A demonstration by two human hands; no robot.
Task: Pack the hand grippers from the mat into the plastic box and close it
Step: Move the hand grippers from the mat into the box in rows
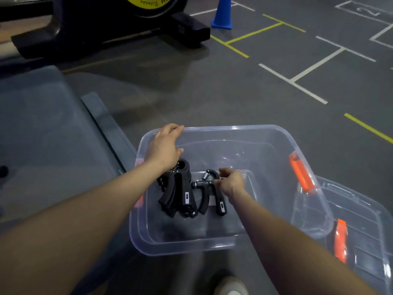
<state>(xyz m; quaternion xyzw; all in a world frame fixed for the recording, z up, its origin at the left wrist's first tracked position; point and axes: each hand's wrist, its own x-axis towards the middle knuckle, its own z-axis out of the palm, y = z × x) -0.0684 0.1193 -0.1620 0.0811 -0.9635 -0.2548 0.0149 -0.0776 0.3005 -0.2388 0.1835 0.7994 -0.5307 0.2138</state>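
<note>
Inside the plastic box [244, 243], the right hand [230, 183] pinches the spring end of a hand gripper [209, 191], handles pointing back toward the person, while the left hand [164, 146], fingers relaxed, rests on the far-left rim above the piled grippers [177, 193].

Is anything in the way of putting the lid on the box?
Yes, both hands. The left hand rests over the plastic box's far-left rim, and the right hand is down inside, pinching a hand gripper. The lid lies beside the box on the right, partly under its corner.
</note>
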